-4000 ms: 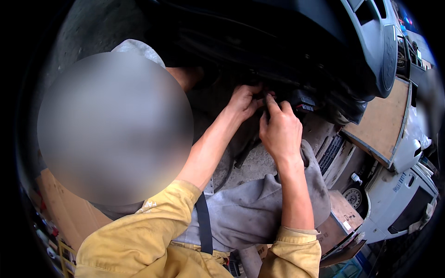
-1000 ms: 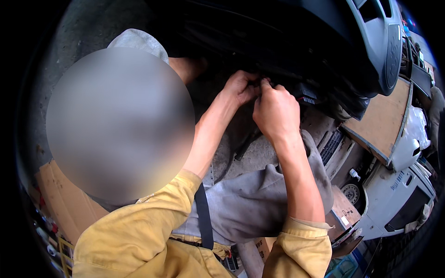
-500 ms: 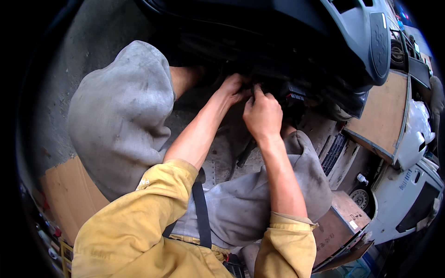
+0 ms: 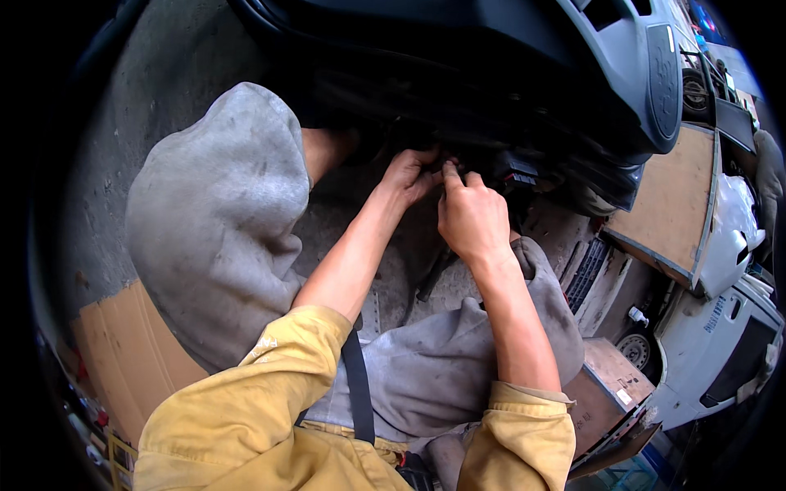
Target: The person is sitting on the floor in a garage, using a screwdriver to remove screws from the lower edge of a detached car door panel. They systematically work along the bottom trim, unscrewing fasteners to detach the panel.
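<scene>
My left hand (image 4: 409,173) reaches up under a large dark car bumper (image 4: 508,65), its fingers curled and pressed together at the shadowed lower edge. Right beside it, my right hand (image 4: 475,214) has its index finger stretched toward the left fingertips, with the other fingers bent in. The fingertips of both hands meet at a small part too dark and small to name. A black boxy part with a red edge (image 4: 521,175) hangs under the bumper, right of my hands. Below them, a dark stick-like object (image 4: 434,274) lies on the floor between my legs.
My bent knees in grey trousers flank the work. A flattened cardboard sheet (image 4: 131,352) lies at left. To the right are a black grille-like part (image 4: 584,270), a wooden board (image 4: 667,196), a brown box (image 4: 610,389) and a white vehicle (image 4: 720,352).
My right hand has shifted slightly right and down, and its index finger is now straighter. The left hand has dropped a little. The view has moved slightly.
</scene>
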Available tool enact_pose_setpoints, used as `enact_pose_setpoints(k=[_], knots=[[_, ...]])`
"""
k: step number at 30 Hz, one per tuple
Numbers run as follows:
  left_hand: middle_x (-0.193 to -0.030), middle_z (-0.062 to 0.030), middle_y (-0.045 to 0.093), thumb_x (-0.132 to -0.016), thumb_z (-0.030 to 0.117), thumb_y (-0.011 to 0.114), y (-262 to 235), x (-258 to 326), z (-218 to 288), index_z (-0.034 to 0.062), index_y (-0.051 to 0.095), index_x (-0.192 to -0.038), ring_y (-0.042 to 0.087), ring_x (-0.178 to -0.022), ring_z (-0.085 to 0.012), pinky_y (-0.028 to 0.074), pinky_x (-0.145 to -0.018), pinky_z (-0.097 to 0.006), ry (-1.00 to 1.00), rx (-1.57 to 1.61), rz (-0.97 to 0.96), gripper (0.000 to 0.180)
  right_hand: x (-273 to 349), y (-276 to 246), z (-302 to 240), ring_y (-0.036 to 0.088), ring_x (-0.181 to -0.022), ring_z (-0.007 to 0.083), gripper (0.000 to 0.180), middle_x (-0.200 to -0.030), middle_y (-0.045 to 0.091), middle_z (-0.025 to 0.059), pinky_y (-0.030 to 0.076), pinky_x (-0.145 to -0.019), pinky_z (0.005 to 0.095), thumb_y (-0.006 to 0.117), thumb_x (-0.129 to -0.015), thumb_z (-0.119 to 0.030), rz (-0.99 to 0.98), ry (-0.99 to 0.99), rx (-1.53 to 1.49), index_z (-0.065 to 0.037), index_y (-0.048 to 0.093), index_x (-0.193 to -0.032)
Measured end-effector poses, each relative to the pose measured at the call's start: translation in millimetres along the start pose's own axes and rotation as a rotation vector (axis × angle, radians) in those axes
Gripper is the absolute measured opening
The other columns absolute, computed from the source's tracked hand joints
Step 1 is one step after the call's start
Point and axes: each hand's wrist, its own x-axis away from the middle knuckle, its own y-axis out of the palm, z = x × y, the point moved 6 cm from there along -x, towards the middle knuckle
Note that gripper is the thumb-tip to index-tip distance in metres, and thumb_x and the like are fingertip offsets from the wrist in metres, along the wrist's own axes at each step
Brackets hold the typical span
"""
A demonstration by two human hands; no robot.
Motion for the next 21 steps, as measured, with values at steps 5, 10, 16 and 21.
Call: enact_pose_setpoints(k=[5, 10, 16, 21], knots=[[-0.108, -0.0192, 0.061, -0.094, -0.003, 0.05, 2.8, -1.6, 2.8, -0.0045, 0.057, -0.115, 0.062, -0.098, -0.0311, 0.055, -0.093, -0.044, -0.032, -0.013, 0.033, 0.022, -6.0, 0.0, 0.1, 0.069, -0.076, 0.0386, 0.046, -0.093, 0.067, 0.0239, 0.058, -0.069, 0.0445, 0.064, -0.082, -0.012, -0.05, 0.096, -0.032, -0.001, 0.063, -0.126], [-0.104, -0.0195, 0.061, -0.09, -0.007, 0.048, -4.5, -7.4, 7.0, -0.0049, 0.057, -0.112, 0.062, -0.094, -0.0301, 0.055, -0.091, -0.043, -0.035, 0.029, 0.072, 0.023, -16.9, 7.7, -14.2, 0.07, -0.075, 0.0393, 0.047, -0.089, 0.067, 0.0253, 0.058, -0.069, 0.0443, 0.064, -0.08, -0.011, -0.102, 0.121, 0.042, 0.002, 0.063, -0.125], [-0.103, -0.0187, 0.062, -0.089, -0.006, 0.051, 1.7, -11.0, 14.2, -0.0051, 0.059, -0.11, 0.063, -0.092, -0.0299, 0.056, -0.09, -0.043, -0.027, 0.022, 0.122, 0.022, -30.9, 10.9, -14.8, 0.069, -0.076, 0.041, 0.04, -0.088, 0.068, 0.025, 0.058, -0.072, 0.0461, 0.061, -0.082, -0.011, -0.071, 0.211, -0.015, 0.001, 0.065, -0.119], [-0.107, -0.019, 0.062, -0.092, -0.003, 0.05, -6.2, -24.3, 6.3, -0.0049, 0.058, -0.114, 0.063, -0.096, -0.0303, 0.056, -0.092, -0.041, -0.028, 0.002, 0.037, 0.023, -20.9, 8.1, 0.3, 0.069, -0.076, 0.0405, 0.041, -0.09, 0.067, 0.024, 0.057, -0.072, 0.0469, 0.062, -0.084, -0.012, -0.038, 0.258, -0.151, -0.001, 0.064, -0.123]])
